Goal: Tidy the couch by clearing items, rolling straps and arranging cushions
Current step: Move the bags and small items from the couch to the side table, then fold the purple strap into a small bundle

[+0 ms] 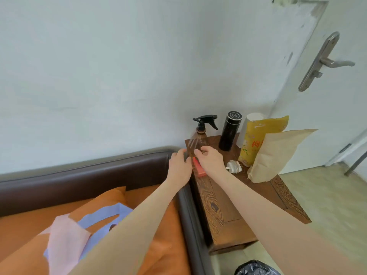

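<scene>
Both bare arms stretch forward, hands close together.
The left hand (179,165) lies palm down, fingers bent at the tips; the right hand (210,160) arches beside it, fingers curled downward, thumb and forefinger nearly meeting. What they grip is unclear.

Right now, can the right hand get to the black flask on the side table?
Probably yes. The right hand is just in front of the flask, with bare table between; the spray bottle stands off to the left.

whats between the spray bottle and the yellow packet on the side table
In the head view, a black flask stands between the spray bottle and yellow packet.
</scene>
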